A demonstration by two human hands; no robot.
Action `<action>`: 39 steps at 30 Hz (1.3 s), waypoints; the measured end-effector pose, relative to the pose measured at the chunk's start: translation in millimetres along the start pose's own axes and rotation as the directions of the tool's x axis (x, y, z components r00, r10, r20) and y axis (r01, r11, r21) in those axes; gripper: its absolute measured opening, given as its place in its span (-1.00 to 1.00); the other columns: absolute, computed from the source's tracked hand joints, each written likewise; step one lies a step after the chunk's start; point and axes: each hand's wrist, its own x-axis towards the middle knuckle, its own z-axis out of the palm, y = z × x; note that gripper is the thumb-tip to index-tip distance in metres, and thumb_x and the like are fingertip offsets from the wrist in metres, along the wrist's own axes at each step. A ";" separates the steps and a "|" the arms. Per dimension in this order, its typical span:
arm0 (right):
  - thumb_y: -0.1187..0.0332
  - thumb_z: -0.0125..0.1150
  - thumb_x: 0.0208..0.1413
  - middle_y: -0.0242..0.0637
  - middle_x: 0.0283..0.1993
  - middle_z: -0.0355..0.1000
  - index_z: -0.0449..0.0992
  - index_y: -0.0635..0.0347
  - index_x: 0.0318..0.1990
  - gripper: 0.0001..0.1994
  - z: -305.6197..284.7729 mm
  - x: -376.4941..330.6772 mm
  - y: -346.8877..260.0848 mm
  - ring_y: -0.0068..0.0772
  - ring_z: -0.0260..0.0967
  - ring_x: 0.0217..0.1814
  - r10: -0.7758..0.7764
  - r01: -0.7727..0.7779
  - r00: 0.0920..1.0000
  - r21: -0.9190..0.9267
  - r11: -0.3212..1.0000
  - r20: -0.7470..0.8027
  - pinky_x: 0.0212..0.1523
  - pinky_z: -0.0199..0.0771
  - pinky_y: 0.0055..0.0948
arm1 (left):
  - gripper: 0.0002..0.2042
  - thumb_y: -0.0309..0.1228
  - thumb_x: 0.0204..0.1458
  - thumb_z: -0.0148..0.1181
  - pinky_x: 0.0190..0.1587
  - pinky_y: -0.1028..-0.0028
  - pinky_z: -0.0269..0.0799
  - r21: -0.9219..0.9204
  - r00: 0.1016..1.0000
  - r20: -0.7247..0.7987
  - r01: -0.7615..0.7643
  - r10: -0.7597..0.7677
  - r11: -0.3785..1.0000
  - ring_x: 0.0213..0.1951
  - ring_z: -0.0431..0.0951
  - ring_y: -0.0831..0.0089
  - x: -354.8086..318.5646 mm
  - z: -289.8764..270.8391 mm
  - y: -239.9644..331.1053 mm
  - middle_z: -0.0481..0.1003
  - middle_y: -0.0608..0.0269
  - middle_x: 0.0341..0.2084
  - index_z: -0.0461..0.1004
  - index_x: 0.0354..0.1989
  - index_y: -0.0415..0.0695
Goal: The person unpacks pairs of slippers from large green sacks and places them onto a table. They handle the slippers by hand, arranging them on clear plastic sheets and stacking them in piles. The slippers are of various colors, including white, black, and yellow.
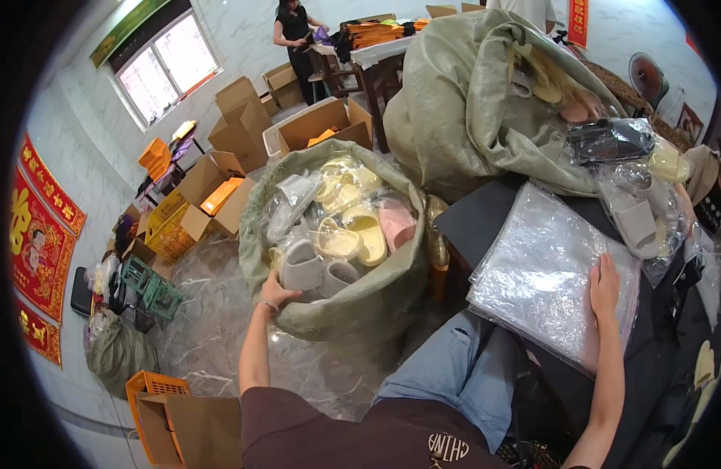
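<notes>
At the near left rim of a green woven sack [321,319], my left hand [277,291] has its thumb spread away from the fingers. Bagged grey slippers [302,266] lie just beyond that hand, and nothing shows in its grasp. The sack is filled with slippers in clear plastic, including yellow slippers [368,234] and a pink slipper [397,223]. My right hand [604,285] rests flat, fingers stretched, on the right part of a stack of clear plastic bags [536,266]. This stack lies on a black table [478,223].
A larger green sack [470,102] stands behind the table, its mouth holding slippers. Bagged slippers [638,211] and a hand lie at the table's right. Cardboard boxes [239,125] and an orange crate [153,383] stand leftward. One person [294,35] works at a far table.
</notes>
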 end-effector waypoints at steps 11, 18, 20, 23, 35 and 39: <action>0.30 0.12 0.10 0.07 0.31 0.07 0.12 0.31 0.26 -0.41 -42.9 -2.6 -52.7 0.01 -0.02 0.37 -0.280 0.288 0.958 0.213 0.934 -0.068 0.34 -0.09 -0.16 | -0.39 -0.23 -0.34 0.46 -0.06 0.43 0.32 -0.283 0.820 -0.231 -0.571 0.524 0.770 -0.16 0.43 0.42 6.5 -134.8 269.1 0.44 0.16 -0.23 0.33 -0.12 -0.27; 0.21 0.31 -0.02 0.07 0.35 0.00 -0.15 0.22 0.36 -0.11 -85.0 -54.1 -150.3 -0.04 0.01 0.37 -0.419 0.142 0.893 0.777 0.613 0.167 0.33 -0.01 -0.23 | -0.48 -0.23 -0.07 0.25 -0.16 0.48 0.44 -0.924 0.857 0.005 -0.193 0.515 0.331 -0.24 0.51 0.46 -23.9 -102.0 430.5 0.48 0.14 -0.23 0.31 0.01 -0.29; 0.17 0.35 -0.05 0.03 0.36 -0.03 -0.22 0.22 0.37 -0.04 -94.4 -67.3 -167.5 -0.11 -0.03 0.38 -0.416 -0.151 0.874 0.954 0.259 0.251 0.33 -0.05 -0.17 | -0.53 -0.23 0.00 0.17 -0.13 0.43 0.45 -0.986 0.848 0.076 -0.014 0.524 0.166 -0.21 0.52 0.41 -47.7 -69.4 464.8 0.48 0.16 -0.21 0.31 0.03 -0.26; 0.29 0.31 -0.03 -0.11 0.14 0.25 0.02 0.26 0.26 -0.26 -94.4 -78.2 -141.0 -0.28 0.26 0.12 -0.342 -0.110 0.915 0.947 0.301 0.215 0.11 0.27 -0.29 | -0.52 -0.18 0.04 0.15 -0.07 0.39 0.44 -0.981 0.842 0.156 0.194 0.517 -0.020 -0.13 0.49 0.37 -85.1 -10.8 504.1 0.46 0.19 -0.15 0.30 0.06 -0.22; 0.24 0.13 0.14 -0.32 -0.11 0.41 0.39 0.24 -0.01 -0.67 -132.3 -84.3 1.8 -0.54 0.42 -0.16 0.508 -0.067 0.862 0.989 0.129 -0.008 -0.33 0.50 -0.55 | -0.28 -0.47 -0.08 0.33 0.11 0.41 0.26 -0.899 0.813 0.388 0.437 0.435 -0.015 0.07 0.29 0.38 -216.8 130.1 495.6 0.22 0.03 0.04 -0.07 0.15 -0.28; 0.15 0.10 0.15 -0.26 -0.07 0.36 0.27 0.26 0.11 -0.54 -114.4 -76.0 26.8 -0.49 0.38 -0.15 0.501 -0.318 0.860 0.868 0.381 0.095 -0.32 0.46 -0.48 | -0.26 -0.54 -0.03 0.21 0.21 0.35 0.15 -0.768 0.605 0.608 0.612 0.514 0.189 0.16 0.20 0.30 -236.4 155.1 471.2 0.11 0.02 0.11 -0.19 0.23 -0.27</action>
